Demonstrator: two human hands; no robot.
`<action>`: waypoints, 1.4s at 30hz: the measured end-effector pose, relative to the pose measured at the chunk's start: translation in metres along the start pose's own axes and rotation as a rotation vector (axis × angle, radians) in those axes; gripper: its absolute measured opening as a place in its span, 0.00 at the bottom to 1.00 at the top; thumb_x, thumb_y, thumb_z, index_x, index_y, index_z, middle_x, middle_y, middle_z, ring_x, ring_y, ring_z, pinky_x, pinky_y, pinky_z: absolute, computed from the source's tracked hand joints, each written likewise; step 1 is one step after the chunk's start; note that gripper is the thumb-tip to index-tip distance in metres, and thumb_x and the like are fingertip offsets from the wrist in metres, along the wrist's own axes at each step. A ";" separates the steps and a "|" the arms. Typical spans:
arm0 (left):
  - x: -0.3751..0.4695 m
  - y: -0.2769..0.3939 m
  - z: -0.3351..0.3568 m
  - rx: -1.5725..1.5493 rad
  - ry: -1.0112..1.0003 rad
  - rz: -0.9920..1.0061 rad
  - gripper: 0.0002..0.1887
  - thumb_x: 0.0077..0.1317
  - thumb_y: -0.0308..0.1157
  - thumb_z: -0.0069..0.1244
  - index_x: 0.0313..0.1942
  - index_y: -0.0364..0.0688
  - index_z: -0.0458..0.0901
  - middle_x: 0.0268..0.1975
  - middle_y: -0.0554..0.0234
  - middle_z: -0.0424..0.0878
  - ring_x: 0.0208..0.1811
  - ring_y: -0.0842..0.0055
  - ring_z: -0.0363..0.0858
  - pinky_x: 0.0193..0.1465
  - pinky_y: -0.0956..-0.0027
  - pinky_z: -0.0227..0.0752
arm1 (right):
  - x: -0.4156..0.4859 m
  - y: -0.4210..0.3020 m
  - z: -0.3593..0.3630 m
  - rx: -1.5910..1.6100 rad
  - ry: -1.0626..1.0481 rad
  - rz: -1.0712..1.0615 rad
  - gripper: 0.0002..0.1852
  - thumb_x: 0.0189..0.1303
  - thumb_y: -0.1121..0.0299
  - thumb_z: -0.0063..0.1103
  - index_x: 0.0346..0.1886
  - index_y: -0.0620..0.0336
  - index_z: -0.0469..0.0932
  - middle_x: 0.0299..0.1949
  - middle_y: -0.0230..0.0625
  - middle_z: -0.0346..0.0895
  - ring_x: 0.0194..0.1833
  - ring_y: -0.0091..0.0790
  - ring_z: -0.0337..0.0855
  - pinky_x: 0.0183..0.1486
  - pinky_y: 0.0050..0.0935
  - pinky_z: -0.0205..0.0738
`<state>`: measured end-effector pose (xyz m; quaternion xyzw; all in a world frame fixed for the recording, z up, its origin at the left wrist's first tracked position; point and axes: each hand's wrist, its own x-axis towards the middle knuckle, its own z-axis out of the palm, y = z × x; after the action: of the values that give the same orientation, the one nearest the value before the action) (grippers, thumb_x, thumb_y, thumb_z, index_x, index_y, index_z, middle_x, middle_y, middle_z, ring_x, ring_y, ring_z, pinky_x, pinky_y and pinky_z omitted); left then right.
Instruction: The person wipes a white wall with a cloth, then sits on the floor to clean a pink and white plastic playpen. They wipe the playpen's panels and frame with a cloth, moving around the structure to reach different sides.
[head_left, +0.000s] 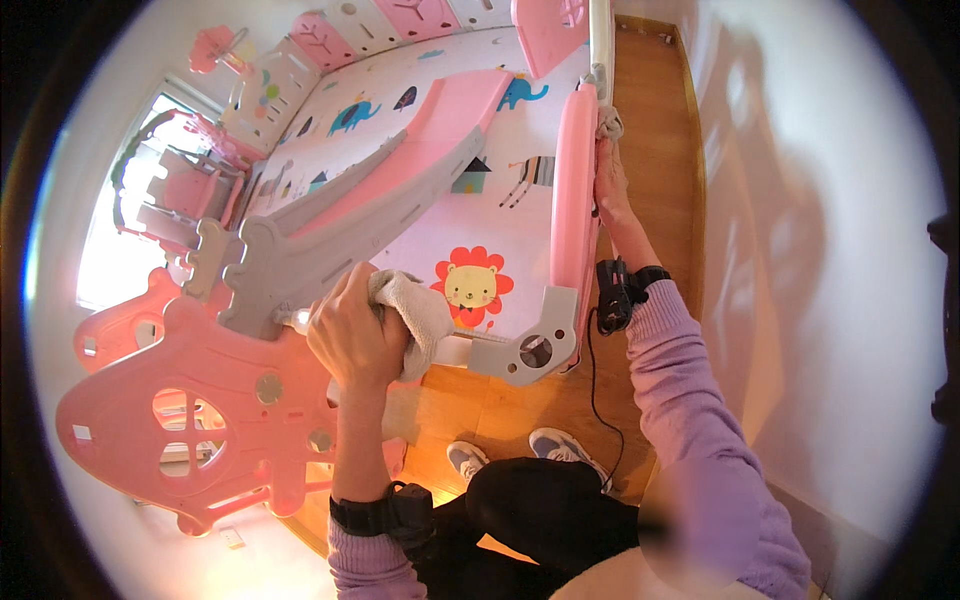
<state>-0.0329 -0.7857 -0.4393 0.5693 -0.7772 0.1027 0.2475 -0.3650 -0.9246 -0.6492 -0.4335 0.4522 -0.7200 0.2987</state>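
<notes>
My left hand (356, 326) grips a folded pale terry cloth (424, 315) in front of the grey end of the play fence. My right hand (611, 180) reaches along the outer side of the pink fence panel (574, 180). At its fingertips is a crumpled greyish cloth (610, 124), close to the panel's far end; the fingers are partly hidden by the panel. A grey corner connector (536, 349) with a round hole sits at the near end of this panel.
Inside the fence, a pink and grey slide (442, 127) rests on a play mat (420, 255) with animal prints. A pink plastic play panel (247, 405) with a round window stands at left. The wood floor (656, 150) runs between fence and white wall (772, 187). A black cable (596, 397) hangs by my right wrist.
</notes>
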 end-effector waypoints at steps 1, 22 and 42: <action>0.000 0.000 0.000 0.010 0.006 0.000 0.07 0.53 0.35 0.52 0.28 0.42 0.76 0.28 0.55 0.81 0.30 0.51 0.78 0.37 0.57 0.69 | -0.005 0.013 -0.002 0.072 0.018 0.074 0.35 0.78 0.42 0.32 0.76 0.58 0.55 0.69 0.39 0.63 0.66 0.34 0.66 0.68 0.33 0.61; -0.002 -0.006 0.004 0.152 -0.038 -0.038 0.12 0.57 0.42 0.52 0.33 0.44 0.80 0.34 0.54 0.86 0.36 0.50 0.83 0.38 0.51 0.73 | -0.177 -0.027 -0.008 -0.390 -0.039 -0.069 0.21 0.77 0.59 0.44 0.57 0.69 0.75 0.63 0.42 0.64 0.51 0.32 0.74 0.54 0.28 0.69; -0.001 -0.001 0.000 0.127 -0.074 -0.060 0.10 0.57 0.41 0.51 0.34 0.46 0.81 0.35 0.55 0.86 0.37 0.50 0.82 0.40 0.51 0.73 | -0.204 -0.092 -0.021 -0.213 0.101 0.041 0.13 0.67 0.71 0.58 0.53 0.65 0.79 0.58 0.45 0.70 0.56 0.41 0.75 0.62 0.35 0.66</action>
<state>-0.0316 -0.7857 -0.4399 0.6103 -0.7603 0.1230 0.1851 -0.2960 -0.7109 -0.6427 -0.4167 0.5494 -0.6823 0.2426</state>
